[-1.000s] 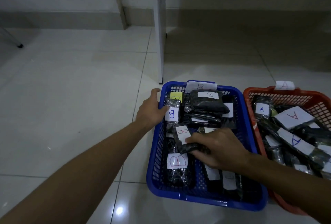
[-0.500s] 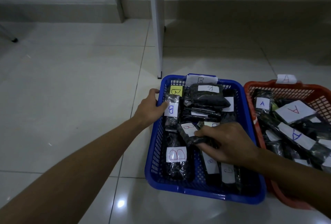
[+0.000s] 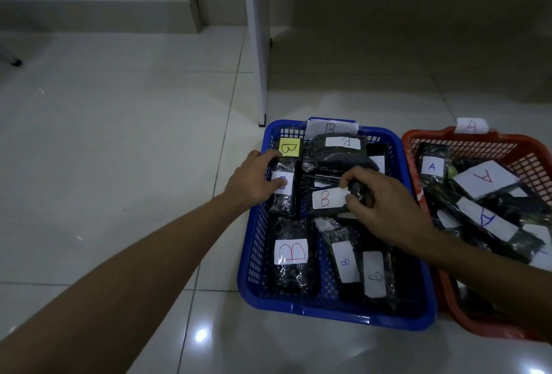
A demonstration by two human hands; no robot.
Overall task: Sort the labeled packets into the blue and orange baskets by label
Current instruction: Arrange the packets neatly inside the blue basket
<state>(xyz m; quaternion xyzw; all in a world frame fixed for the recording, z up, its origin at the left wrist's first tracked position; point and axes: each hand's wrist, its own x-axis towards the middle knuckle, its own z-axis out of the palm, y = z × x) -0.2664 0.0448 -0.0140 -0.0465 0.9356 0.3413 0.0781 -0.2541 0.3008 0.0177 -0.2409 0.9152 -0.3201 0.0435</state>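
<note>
I am holding a B packet inside the blue basket.

My right hand (image 3: pixel 385 209) is pinching a dark packet (image 3: pixel 328 199) with a red B label, above the other B packets in the blue basket (image 3: pixel 334 314). My left hand (image 3: pixel 254 182) is gripping the left rim of this basket, thumb lying on another packet (image 3: pixel 283 191). The orange basket (image 3: pixel 448 137), just beside on the right, is holding A packets.
</note>
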